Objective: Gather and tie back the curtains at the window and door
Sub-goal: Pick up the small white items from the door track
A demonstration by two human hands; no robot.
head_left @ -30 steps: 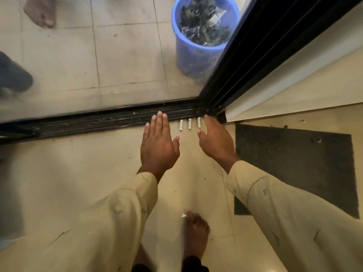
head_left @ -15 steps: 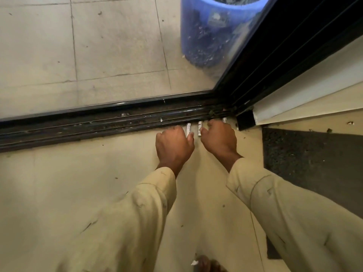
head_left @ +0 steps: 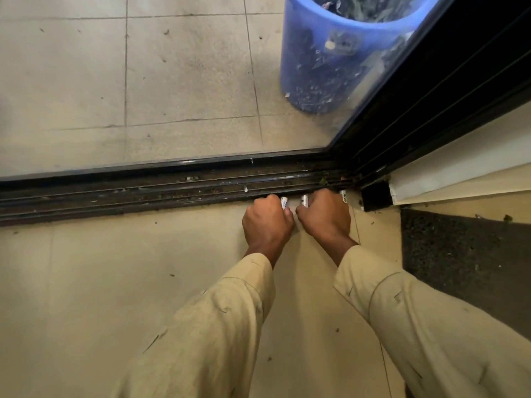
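Note:
No curtain is in view. Three small white cylinders with printed labels lie on the beige floor against the black sliding-door track [head_left: 143, 193]. My left hand [head_left: 267, 225] is curled, knuckles up, over the left cylinder [head_left: 284, 201], whose end sticks out past the thumb. My right hand [head_left: 326, 218] is curled over the middle cylinder [head_left: 304, 200]. The third cylinder [head_left: 343, 196] lies just right of my right hand, partly hidden by it. The fingertips of both hands are hidden underneath.
Behind the door glass [head_left: 172, 81] a blue bucket [head_left: 330, 67] of dry leaves stands on grey tiles. The black door frame [head_left: 431, 104] rises at the right. A dark mat [head_left: 465, 262] lies on the floor to the right of my arms.
Both hands went from spread open above the cylinders to curled down onto them. The view has dropped closer to the floor.

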